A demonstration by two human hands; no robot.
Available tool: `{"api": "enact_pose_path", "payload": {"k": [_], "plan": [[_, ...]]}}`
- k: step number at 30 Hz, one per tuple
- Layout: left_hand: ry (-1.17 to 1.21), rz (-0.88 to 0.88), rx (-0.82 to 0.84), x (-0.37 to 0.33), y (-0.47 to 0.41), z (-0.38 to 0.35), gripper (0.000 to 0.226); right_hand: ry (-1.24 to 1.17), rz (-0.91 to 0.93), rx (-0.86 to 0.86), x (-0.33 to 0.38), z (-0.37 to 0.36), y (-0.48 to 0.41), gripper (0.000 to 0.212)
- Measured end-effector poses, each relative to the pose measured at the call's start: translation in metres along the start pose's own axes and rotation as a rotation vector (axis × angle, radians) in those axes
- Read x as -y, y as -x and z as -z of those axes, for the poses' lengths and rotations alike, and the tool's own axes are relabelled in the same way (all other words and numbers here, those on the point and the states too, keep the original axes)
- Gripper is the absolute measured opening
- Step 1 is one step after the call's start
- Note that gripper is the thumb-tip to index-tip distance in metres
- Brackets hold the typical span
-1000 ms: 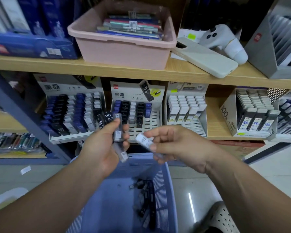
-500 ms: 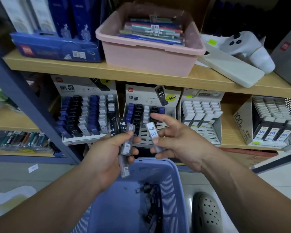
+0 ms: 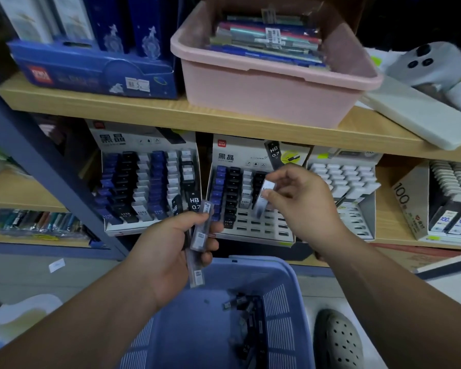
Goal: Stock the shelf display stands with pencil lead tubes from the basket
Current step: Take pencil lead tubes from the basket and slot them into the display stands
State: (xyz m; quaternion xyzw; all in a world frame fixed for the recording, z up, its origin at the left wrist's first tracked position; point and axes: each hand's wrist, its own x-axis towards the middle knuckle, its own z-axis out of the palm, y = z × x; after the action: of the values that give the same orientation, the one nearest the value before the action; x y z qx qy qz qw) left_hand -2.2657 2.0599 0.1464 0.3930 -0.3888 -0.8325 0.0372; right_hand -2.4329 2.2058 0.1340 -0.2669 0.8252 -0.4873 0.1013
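My left hand (image 3: 171, 251) grips a bunch of clear grey pencil lead tubes (image 3: 200, 235) upright above the blue basket (image 3: 285, 294). My right hand (image 3: 301, 201) pinches one white-capped lead tube (image 3: 264, 201) right in front of the middle display stand (image 3: 253, 230), over its rows of dark tubes and bare slots. Several dark tubes (image 3: 248, 323) lie in the basket's bottom. The left display stand (image 3: 144, 182) holds blue, black and white tubes.
A pink tub (image 3: 272, 99) of packets, a blue box (image 3: 91, 73) and a phone (image 3: 421, 118) sit on the upper wooden shelf. A white-tube stand (image 3: 343, 182) and a "100" box (image 3: 410, 203) stand to the right. A grey clog (image 3: 338, 342) is beside the basket.
My right hand has carried its single tube up and forward to the middle stand's slots. My left hand stays over the basket with its tubes; the view has shifted closer.
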Motion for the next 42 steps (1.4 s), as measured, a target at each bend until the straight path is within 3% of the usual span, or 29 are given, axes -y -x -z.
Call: {"api": "enact_pose_path", "payload": {"k": [5, 12, 21, 37, 42], "plan": [[0.006, 0.024, -0.006, -0.004, 0.000, -0.001, 0.023, 0.084, 0.122, -0.043, -0.004, -0.011, -0.006, 0.011], [0.020, 0.034, 0.013, -0.006, 0.002, 0.000, 0.023, 0.438, 0.345, -0.003, -0.015, -0.022, -0.003, 0.008], [0.022, 0.031, 0.014, -0.005, 0.007, 0.001, 0.016, 0.452, 0.359, -0.050, -0.024, -0.027, -0.005, 0.010], [-0.016, 0.028, 0.017, -0.003, 0.005, 0.002, 0.025, 0.362, 0.312, -0.042, -0.021, -0.033, -0.008, 0.007], [0.022, 0.037, 0.005, -0.004, 0.004, 0.002, 0.025, 0.423, 0.383, -0.048, -0.023, -0.035, -0.008, 0.014]]}}
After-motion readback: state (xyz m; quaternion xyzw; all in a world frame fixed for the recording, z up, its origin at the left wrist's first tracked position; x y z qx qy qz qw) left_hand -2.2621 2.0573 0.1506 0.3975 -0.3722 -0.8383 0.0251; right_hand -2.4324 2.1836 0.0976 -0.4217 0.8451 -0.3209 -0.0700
